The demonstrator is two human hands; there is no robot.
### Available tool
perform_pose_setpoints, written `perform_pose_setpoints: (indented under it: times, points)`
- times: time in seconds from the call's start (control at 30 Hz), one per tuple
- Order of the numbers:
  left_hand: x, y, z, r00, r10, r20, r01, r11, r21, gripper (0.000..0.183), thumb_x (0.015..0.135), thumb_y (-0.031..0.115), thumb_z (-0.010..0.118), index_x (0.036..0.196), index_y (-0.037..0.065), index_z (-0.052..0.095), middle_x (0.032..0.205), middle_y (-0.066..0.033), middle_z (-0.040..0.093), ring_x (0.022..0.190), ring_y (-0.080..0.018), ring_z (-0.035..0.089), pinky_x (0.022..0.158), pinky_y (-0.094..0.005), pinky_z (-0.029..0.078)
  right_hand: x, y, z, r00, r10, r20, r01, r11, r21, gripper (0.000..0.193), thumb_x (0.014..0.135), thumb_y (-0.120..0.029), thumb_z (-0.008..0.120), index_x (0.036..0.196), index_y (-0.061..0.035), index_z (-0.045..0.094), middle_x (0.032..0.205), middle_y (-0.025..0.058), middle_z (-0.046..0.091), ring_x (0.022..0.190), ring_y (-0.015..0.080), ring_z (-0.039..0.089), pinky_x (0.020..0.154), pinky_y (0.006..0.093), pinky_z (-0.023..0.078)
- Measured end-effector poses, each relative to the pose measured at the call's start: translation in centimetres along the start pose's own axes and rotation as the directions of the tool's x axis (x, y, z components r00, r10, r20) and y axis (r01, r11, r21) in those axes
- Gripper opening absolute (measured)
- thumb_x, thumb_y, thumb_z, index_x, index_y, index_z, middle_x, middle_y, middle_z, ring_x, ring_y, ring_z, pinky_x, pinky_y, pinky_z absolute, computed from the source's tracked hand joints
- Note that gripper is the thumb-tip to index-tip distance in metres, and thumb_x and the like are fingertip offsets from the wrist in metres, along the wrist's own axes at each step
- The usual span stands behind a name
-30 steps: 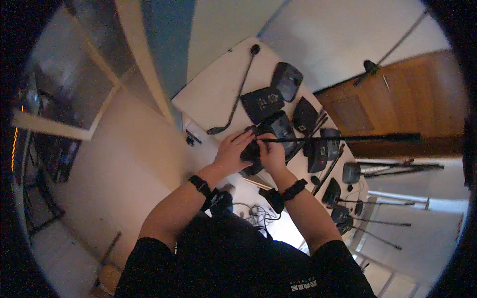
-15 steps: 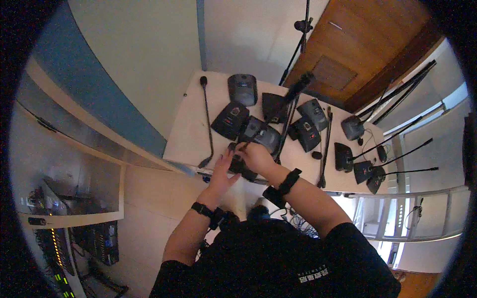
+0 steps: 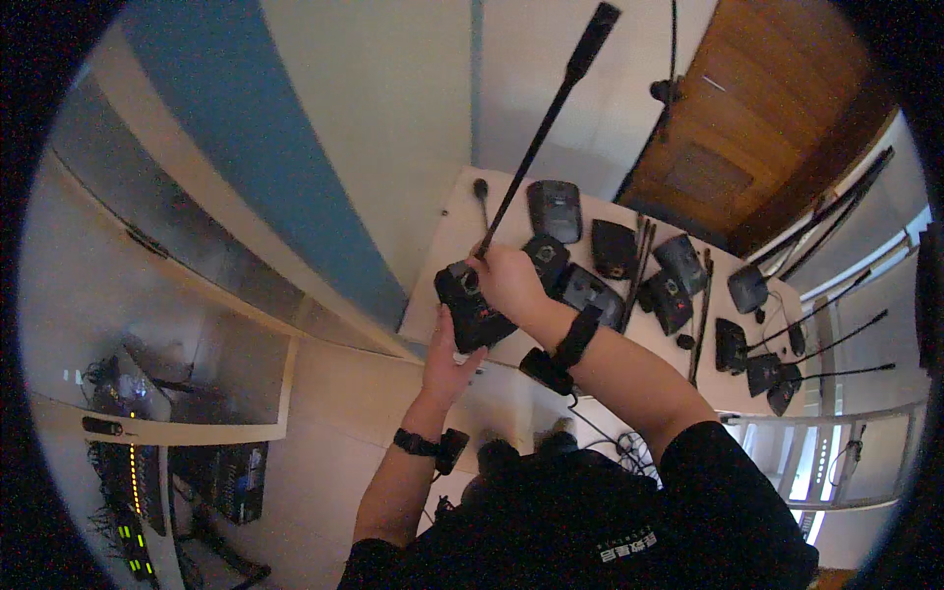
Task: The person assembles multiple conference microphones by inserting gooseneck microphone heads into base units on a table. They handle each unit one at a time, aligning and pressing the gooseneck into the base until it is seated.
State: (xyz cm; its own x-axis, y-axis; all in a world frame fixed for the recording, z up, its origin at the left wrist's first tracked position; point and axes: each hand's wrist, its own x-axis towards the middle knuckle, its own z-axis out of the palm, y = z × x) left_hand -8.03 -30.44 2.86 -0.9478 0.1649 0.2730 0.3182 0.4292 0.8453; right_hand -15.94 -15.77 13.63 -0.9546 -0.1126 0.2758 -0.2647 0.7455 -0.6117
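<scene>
A black microphone base is tilted up at the near left of the table. My left hand supports it from below, fingers closed on its near edge. My right hand is closed round the bottom of a long black gooseneck microphone at the base's upper side. The gooseneck slants up and to the right, well above the table. Whether it is seated in the socket cannot be seen, as my fingers cover that spot. Just beyond my right hand lie another base and a grey-black base.
More bases and loose goosenecks lie across the pale table. Several microphones with goosenecks attached stand at its right end. Behind is a wooden door. At left is a cabinet with lit equipment; cables hang below the table.
The base has come up from the table's near edge and turned more into view. The gooseneck in my right hand now rises over it, no longer lying across the other bases. The view has shifted left.
</scene>
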Motion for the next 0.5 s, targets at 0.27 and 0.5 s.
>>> perform_pose_setpoints:
  times: [0.27, 0.5]
  points:
    - [-0.3, -6.0, -1.1, 0.977, -0.214, 0.027, 0.204, 0.958, 0.203, 0.085, 0.075, 0.026, 0.07, 0.139, -0.004, 0.023, 0.147, -0.0242, 0.015, 0.135, -0.0398, 0.019, 0.109, -0.0411, 0.023, 2.7, 0.4, 7.2, 0.994, 0.093, 0.058, -0.093, 0.996, -0.002, 0.025, 0.085, -0.02, 0.058, 0.084, 0.0047, 0.06, 0.076, 0.0266, 0.06, 0.077, 0.043, 0.059, 0.068, 0.0474, 0.047]
    - [-1.0, -8.3, -0.2, 0.97, -0.232, 0.068, 0.204, 0.937, 0.283, 0.083, 0.077, 0.025, 0.069, 0.139, -0.006, 0.022, 0.147, -0.0247, 0.016, 0.136, -0.0392, 0.016, 0.109, -0.0417, 0.024, 2.3, 1.7, 9.6, 0.976, 0.114, 0.188, -0.089, 0.987, -0.135, 0.019, 0.083, -0.014, 0.052, 0.097, -0.0006, 0.056, 0.09, 0.0235, 0.061, 0.08, 0.0427, 0.059, 0.071, 0.0488, 0.047]
